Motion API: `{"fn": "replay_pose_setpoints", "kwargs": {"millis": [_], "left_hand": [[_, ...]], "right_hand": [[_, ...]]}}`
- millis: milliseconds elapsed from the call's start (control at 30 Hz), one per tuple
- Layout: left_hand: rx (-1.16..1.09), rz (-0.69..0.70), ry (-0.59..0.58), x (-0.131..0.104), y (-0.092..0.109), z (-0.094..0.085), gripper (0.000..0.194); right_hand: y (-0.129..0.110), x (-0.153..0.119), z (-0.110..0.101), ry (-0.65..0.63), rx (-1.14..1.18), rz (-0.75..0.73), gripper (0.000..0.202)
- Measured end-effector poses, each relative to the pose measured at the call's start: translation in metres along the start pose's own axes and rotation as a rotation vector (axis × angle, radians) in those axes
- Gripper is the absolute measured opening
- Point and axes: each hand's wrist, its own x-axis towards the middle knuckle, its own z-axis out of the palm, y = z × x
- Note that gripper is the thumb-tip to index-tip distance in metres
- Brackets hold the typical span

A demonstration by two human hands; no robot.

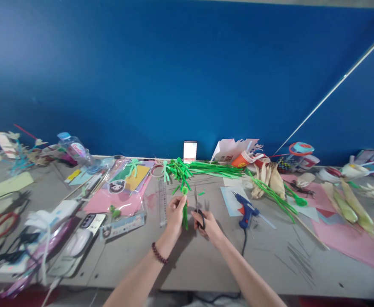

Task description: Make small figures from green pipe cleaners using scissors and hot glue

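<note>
My left hand (175, 213) pinches a short bundle of green pipe cleaners (185, 216), whose coiled round top (184, 190) shows above the fingertips. Just right of it, my right hand (210, 227) is closed on dark-handled scissors (199, 213), with the blades pointing up and away from me. The blades stand beside the bundle, apart from it. Behind both hands lies a heap of cut green pipe cleaners (179, 171), and long uncut green stems (218, 169) stretch right from it. Tiny green offcuts (201, 193) rest on the table.
A blue glue gun (248, 211) with its cord lies right of my hands. To the left are a clear ruler (163, 202), pink paper (116, 200) and a phone (92, 221). A water bottle (76, 149) stands at the back left, a red paper cup (240, 160) at the back right.
</note>
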Motion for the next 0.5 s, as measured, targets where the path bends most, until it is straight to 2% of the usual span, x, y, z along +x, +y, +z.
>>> {"fn": "replay_pose_setpoints", "kwargs": {"millis": [333, 500], "left_hand": [[-0.028, -0.051, -0.021, 0.0010, 0.0005, -0.0006, 0.026], [-0.054, -0.057, -0.032, 0.0009, -0.0003, 0.0000, 0.027]], "right_hand": [[0.0014, 0.0014, -0.0018, -0.014, -0.027, -0.010, 0.047], [0.0041, 0.0024, -0.0026, 0.049, -0.115, -0.067, 0.047]]}}
